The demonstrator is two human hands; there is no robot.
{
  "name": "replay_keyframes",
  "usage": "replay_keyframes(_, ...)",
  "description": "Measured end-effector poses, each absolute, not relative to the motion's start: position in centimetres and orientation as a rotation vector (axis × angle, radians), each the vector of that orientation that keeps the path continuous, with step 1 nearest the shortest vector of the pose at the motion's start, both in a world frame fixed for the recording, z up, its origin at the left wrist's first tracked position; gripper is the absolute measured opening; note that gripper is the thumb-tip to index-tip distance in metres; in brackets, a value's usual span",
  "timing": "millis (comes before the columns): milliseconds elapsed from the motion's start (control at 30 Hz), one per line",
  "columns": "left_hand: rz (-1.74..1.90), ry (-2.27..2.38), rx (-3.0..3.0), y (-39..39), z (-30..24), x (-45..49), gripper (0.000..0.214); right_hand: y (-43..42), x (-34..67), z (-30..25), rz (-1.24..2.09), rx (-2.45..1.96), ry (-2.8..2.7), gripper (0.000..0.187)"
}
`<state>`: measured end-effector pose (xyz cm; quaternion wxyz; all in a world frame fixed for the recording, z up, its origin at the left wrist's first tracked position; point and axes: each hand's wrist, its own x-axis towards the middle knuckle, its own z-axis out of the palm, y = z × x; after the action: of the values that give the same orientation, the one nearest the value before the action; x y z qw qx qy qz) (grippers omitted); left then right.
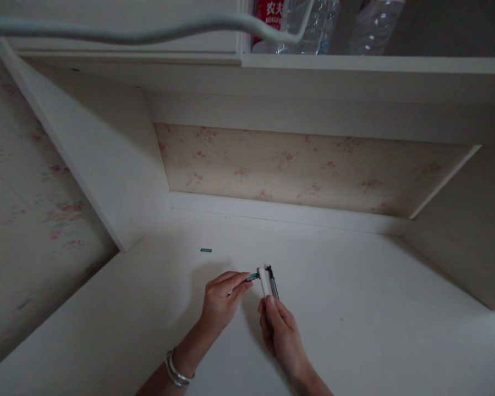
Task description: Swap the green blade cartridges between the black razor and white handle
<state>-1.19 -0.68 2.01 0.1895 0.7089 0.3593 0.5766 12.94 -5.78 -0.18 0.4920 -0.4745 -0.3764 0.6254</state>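
Note:
My right hand (281, 330) is wrapped round the lower part of what looks like a small opened stapler (264, 281). It has a white arm and, beside it, a dark one with a metallic strip, both pointing up and away from me. My left hand (224, 300) pinches a thin green strip (253, 276) with dark edges between thumb and fingers. The strip's far end meets the top of the white arm; I cannot tell if it sits inside. A similar short green strip (206, 250) lies flat on the white desk (338, 275), beyond my left hand.
White side panels (103, 143) flank the desk, with a flowered back wall (247, 165). A shelf (355, 63) overhead carries clear plastic bottles (375, 27) and a red-labelled package (268, 14). A pale bent tube (127, 32) crosses the upper left.

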Motion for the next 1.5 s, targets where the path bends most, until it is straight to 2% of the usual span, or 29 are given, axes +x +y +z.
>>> replay_keyframes(567,1.61,1.017,1.99,-0.66,2.05,-1.15,0.015,-6.09,12.52,0.04,1.626,-1.114,-0.897,0.055)
replay_keyframes(767,1.64,1.018,1.992,-0.76,2.05,-1.2,0.014,-5.66,12.8,0.07,1.525,-1.133,-0.854,0.055)
replay_keyframes(967,1.625,1.029,2.0,-0.78,2.18,-1.27,0.014,-6.4,12.09,0.38,1.631,-1.076,-0.941,0.055)
replay_keyframes(1167,1.644,1.022,1.986,-0.61,1.92,-1.22,0.012,-5.83,12.56,0.4,1.516,-1.138,-0.818,0.052)
replay_keyframes(1367,1.619,1.043,1.998,-0.72,2.28,-1.21,0.012,-6.25,12.17,0.25,1.61,-1.052,-0.963,0.052)
replay_keyframes(1500,1.624,1.049,2.001,-0.78,2.17,-1.2,0.012,-5.85,12.55,-0.08,1.538,-1.103,-0.904,0.053)
